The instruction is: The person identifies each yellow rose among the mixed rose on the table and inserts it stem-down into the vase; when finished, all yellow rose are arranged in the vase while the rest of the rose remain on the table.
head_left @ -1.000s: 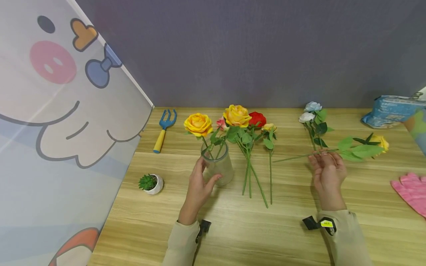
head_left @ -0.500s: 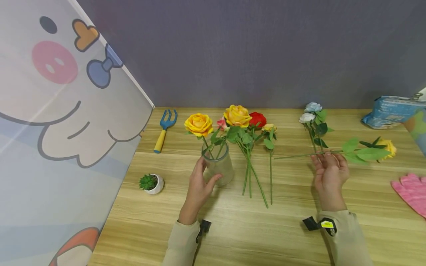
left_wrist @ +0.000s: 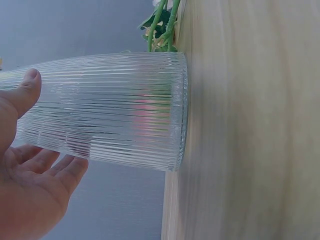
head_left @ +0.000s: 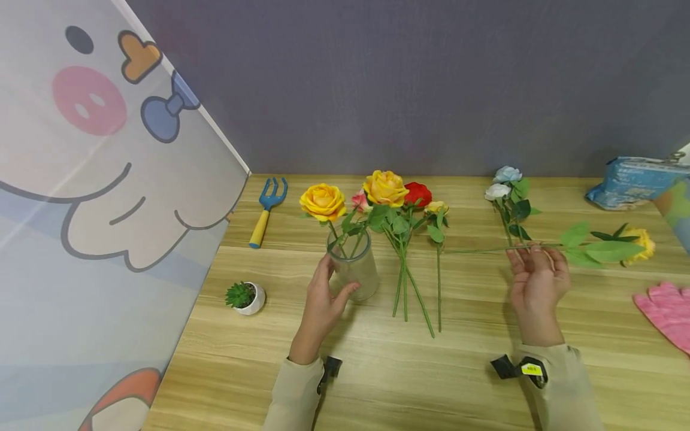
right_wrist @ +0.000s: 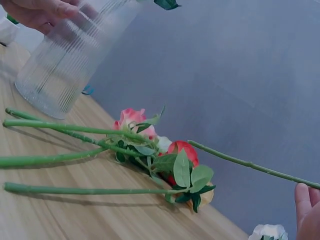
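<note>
While the left hand (head_left: 323, 299) is cupping the glass vase (head_left: 354, 269), the right hand (head_left: 536, 284) is pinching a yellow rose's stem (head_left: 485, 249) right of the vase.

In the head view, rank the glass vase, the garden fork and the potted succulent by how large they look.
1. Glass vase, the largest, gripped by the left hand.
2. Garden fork, long but thin and farther back, so its rank is unsure.
3. Potted succulent, the smallest.
</note>
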`<state>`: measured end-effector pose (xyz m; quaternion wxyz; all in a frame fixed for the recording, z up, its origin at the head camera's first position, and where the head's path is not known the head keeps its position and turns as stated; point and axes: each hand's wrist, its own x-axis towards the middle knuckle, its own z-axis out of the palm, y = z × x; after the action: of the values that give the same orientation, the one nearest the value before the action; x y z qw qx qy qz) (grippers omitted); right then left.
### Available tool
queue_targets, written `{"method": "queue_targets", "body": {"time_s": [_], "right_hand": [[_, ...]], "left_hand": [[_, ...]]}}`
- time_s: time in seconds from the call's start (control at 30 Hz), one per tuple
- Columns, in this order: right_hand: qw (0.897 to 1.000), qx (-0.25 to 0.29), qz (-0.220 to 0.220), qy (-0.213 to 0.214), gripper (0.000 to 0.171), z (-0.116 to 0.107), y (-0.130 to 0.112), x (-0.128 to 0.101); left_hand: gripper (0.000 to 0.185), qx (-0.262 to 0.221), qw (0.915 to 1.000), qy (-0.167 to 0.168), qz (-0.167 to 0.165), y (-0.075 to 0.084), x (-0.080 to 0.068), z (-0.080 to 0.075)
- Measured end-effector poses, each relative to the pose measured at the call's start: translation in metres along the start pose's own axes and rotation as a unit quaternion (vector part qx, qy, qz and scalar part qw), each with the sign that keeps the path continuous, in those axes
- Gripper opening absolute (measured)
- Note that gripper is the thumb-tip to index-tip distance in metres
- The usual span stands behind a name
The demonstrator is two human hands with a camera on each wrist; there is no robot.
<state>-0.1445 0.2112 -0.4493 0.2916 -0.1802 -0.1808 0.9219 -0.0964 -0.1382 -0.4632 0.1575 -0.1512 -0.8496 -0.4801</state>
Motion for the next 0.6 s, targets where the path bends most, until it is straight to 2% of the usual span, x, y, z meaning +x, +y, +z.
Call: {"method": "queue_targets", "body": {"time_s": [0.4, 0.6], "right_hand": [[1.0, 0.006, -0.01, -0.015, 0.013, 0.012, -0.001, -0.013], [1.0, 0.015, -0.006, -0.025, 0.012, 0.017, -0.004, -0.02]], "left_hand": [[0.081, -0.003, 1.0, -0.001, -0.006, 0.0, -0.001, -0.001], [0.081, -0.001, 1.0, 0.0, 0.004, -0.001, 0.0, 0.0]]}}
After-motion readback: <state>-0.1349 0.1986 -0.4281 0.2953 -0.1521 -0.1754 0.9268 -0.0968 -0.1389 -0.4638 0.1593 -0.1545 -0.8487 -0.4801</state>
